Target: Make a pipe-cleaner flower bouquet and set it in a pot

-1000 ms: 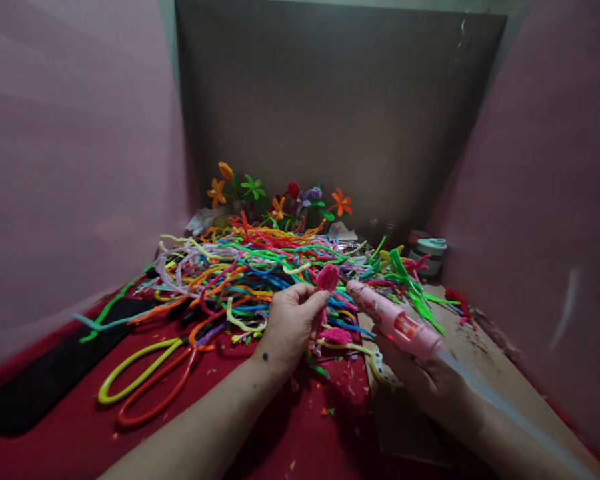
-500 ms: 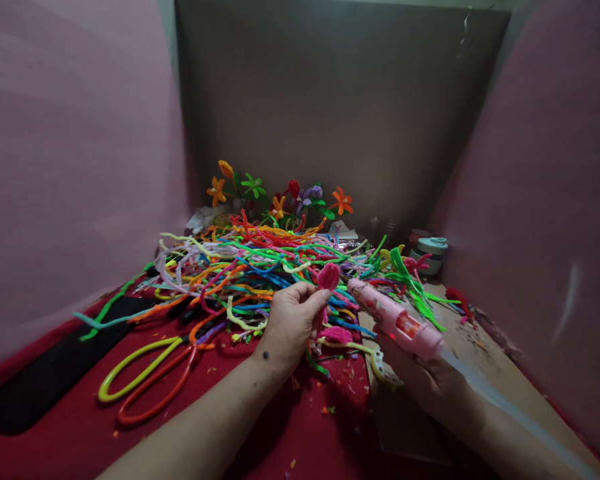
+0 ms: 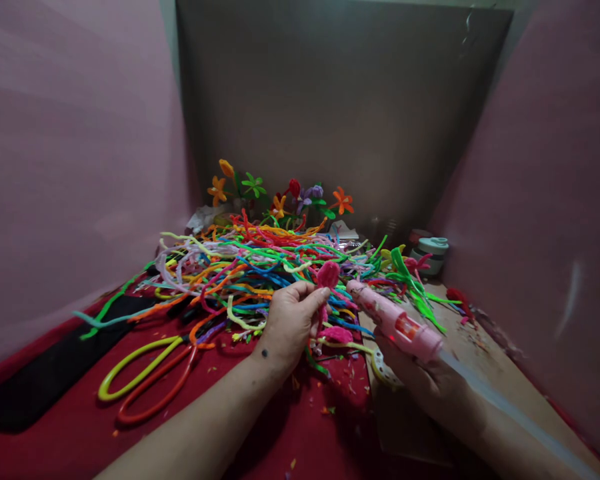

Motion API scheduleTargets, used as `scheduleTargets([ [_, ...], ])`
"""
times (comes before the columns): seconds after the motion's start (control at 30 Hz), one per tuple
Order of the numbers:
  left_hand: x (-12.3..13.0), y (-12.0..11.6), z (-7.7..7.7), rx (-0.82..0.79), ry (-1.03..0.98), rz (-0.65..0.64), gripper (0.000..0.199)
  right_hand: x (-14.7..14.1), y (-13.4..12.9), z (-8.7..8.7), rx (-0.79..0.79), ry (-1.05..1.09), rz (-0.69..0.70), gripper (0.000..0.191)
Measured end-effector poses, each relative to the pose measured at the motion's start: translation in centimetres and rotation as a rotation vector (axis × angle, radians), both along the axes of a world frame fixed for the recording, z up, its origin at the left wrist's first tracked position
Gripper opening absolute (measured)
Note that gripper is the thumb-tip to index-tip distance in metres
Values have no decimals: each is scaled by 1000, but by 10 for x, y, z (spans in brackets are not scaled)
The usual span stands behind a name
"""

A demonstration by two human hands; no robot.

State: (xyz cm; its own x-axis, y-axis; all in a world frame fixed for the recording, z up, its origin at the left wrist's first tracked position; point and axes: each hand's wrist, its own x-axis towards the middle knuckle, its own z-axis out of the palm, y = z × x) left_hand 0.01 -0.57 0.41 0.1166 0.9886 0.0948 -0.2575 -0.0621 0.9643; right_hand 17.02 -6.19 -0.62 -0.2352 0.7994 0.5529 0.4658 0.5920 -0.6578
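Observation:
My left hand point(image 3: 293, 320) is closed, pinching a pink pipe-cleaner petal piece point(image 3: 329, 274) between thumb and fingers. One pink loop stands up above the fingertips, and another pink petal point(image 3: 337, 335) shows just below them. In my right hand point(image 3: 415, 370) is a pink glue gun point(image 3: 395, 320), its nozzle pointing up and left toward the upright loop, with a small gap between them. A clear glue stick point(image 3: 490, 393) sticks out of its back end. My right fingers are partly hidden under the gun's body.
A heap of colourful pipe cleaners point(image 3: 260, 267) lies beyond my hands. Yellow-and-red-handled scissors point(image 3: 155, 380) rest on the red cloth point(image 3: 195, 447) at left. Pipe-cleaner flowers point(image 3: 280, 200) stand behind. A cardboard sheet point(image 3: 480, 360) and a lidded cup point(image 3: 433, 253) are at right.
Almost nothing differs. The glue gun and my right hand have shifted very slightly; my left hand keeps the pink petal piece in the same place.

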Motion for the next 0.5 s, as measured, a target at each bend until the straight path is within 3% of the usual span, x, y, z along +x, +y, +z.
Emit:
scheduleTargets([
  [0.5, -1, 4, -2, -35, -43, -42, 25, -2, 1, 0, -59, 19, 103, 46],
])
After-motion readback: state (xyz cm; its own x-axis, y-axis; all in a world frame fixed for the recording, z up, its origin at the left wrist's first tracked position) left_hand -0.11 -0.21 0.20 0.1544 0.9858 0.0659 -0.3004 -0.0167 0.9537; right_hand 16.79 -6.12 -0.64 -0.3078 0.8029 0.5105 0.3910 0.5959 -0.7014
